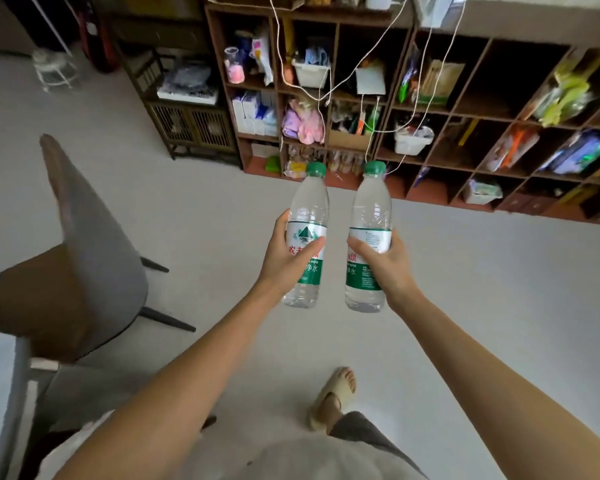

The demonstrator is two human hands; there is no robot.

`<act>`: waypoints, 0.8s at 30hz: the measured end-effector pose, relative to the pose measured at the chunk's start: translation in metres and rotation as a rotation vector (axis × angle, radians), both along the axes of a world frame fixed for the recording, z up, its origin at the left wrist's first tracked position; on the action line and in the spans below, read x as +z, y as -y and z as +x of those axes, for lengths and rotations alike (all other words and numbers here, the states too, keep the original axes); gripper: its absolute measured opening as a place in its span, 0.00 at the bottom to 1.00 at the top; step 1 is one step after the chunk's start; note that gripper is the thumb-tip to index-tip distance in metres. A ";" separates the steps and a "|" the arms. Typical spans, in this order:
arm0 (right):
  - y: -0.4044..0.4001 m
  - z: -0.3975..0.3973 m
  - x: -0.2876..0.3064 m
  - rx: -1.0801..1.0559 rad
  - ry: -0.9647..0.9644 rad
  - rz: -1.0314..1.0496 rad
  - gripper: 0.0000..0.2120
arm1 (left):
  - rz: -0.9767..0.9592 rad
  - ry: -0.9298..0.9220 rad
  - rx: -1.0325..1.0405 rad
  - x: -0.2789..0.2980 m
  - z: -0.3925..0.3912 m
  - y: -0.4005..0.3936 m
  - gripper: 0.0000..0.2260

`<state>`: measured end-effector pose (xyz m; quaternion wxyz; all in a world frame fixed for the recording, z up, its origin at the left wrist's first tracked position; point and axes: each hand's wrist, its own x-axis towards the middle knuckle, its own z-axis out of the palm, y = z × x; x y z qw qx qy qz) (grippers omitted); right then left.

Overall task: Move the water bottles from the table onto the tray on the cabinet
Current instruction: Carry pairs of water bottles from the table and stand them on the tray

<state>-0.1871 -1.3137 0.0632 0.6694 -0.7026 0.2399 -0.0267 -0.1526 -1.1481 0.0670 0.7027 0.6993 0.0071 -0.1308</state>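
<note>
Far left, grey chair (84,258) beside table edge (0,393). Open pale floor (482,306) ahead. Left hand (284,258) gripping left bottle (307,237) upright; right hand (383,261) gripping right bottle (369,237), slightly apart. Beyond, cubby shelves (430,109).

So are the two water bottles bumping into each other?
Apart. The head view shows bare floor between the left bottle and the right bottle all the way down; each is held in its own hand.
</note>
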 end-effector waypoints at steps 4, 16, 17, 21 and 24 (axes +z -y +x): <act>0.109 0.061 0.015 -0.098 0.011 -0.056 0.19 | -0.033 -0.025 -0.030 0.013 0.082 0.121 0.24; 0.411 0.199 0.035 -0.656 0.088 -0.145 0.22 | -0.115 -0.020 -0.456 0.021 0.296 0.464 0.28; 0.438 0.213 0.040 -0.721 0.096 -0.152 0.22 | -0.092 -0.015 -0.514 0.027 0.314 0.497 0.29; 0.534 0.251 0.068 -0.892 0.143 -0.174 0.21 | -0.121 0.027 -0.683 0.056 0.362 0.612 0.25; 0.602 0.264 0.086 -1.011 0.181 -0.166 0.20 | -0.120 0.016 -0.756 0.068 0.381 0.694 0.30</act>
